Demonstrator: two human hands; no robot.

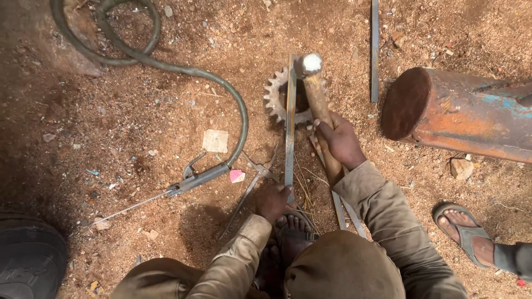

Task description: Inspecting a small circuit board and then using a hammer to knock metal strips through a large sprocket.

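Nearest the camera: knees in khaki trousers (343, 266) and olive sleeves, a bare foot in a sandal (293, 227) planted between them on the red gravelly ground (138, 122); left hand (272, 202) clenched around the near end of a long flat steel strip (290, 127), pinned low just ahead of the toes; right hand (342, 142) wrapped tight about the wooden handle of a hammer (318, 105), fingers closed round the shaft near its middle; hammer head (311, 63), worn bright, resting at the far end of the strip, directly over a rusted toothed gear wheel (280, 97) lying flat beneath both; strip running straight from the left hand out across the gear; further flat steel bars (343, 210) lying under the right forearm, angled toward the knee; a pair of metal dividers or tongs (249, 188) spread on the soil just left of the strip; a cutting torch (191, 181) with long thin nozzle lying further left, joined to a grey-green hose (233, 94) looping away to the upper left; a small pale square scrap (215, 140) and a pink fragment (237, 176) near the torch; a large rusted cylinder (460, 113) with traces of blue paint on the right; a slim steel bar (374, 50) beside it; another person's sandalled foot (463, 230) at lower right; a dark tyre (27, 257) at lower left
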